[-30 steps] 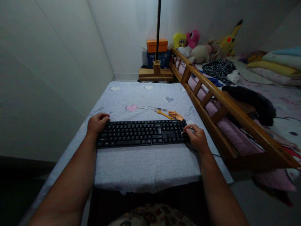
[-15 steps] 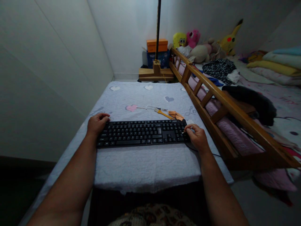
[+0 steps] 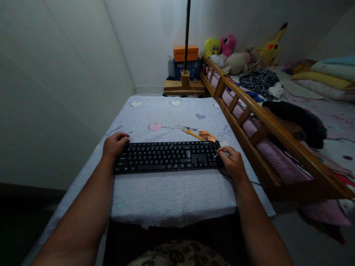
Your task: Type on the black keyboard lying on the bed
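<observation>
A black keyboard [image 3: 161, 157] lies flat on the cloth-covered table [image 3: 172, 199]. My left hand [image 3: 114, 146] grips its upper left corner, with the thumb and fingers bent around the edge. At the other end, my right hand [image 3: 231, 159] pinches a thin white cotton swab [image 3: 217, 154], its tip down at the number keys. Behind the keyboard lie a yellow-handled brush [image 3: 194, 134], a folded orange cloth [image 3: 208, 135] and a thin wire tool [image 3: 177, 127]. Part of the keyboard's right end is hidden by my right hand.
A wooden bed rail [image 3: 266, 129] runs close along the table's right side. Beyond it, plush toys [image 3: 235, 61] and clothes lie on the bed. A pole on a wooden base [image 3: 184, 87] stands behind the table, near an orange box [image 3: 185, 53]. A black cable [image 3: 253, 182] trails right.
My right hand has shifted very slightly at the number keys, the swab still pinched in it. My left hand stays on the keyboard's corner.
</observation>
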{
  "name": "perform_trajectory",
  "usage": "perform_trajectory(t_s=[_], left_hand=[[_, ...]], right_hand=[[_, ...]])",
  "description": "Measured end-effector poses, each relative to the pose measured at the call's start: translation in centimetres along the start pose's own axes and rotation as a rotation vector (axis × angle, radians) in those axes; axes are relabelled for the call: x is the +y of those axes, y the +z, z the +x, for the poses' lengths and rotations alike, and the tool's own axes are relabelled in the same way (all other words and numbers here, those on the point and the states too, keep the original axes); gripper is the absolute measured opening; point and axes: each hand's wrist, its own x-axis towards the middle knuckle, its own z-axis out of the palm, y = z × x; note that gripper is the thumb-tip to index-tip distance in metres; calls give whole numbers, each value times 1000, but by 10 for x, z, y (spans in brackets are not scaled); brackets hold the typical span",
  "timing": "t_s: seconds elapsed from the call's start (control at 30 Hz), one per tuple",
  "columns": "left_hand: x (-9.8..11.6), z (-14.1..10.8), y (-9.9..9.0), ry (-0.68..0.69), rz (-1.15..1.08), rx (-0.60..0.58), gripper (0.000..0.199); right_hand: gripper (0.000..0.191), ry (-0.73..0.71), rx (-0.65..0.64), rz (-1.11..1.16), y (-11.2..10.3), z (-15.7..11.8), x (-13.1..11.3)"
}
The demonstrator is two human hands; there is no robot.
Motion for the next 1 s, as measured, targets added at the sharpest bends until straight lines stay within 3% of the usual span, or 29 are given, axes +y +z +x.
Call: perform_trajectory(t_s=[0.6, 1.0], left_hand=[[-5, 3, 1, 12, -30, 9, 24], [-12, 6, 2, 31, 3, 3, 29]], right_hand=[[16, -79, -25, -14, 8, -1, -3], [14, -83, 54, -20, 7, 0, -1]])
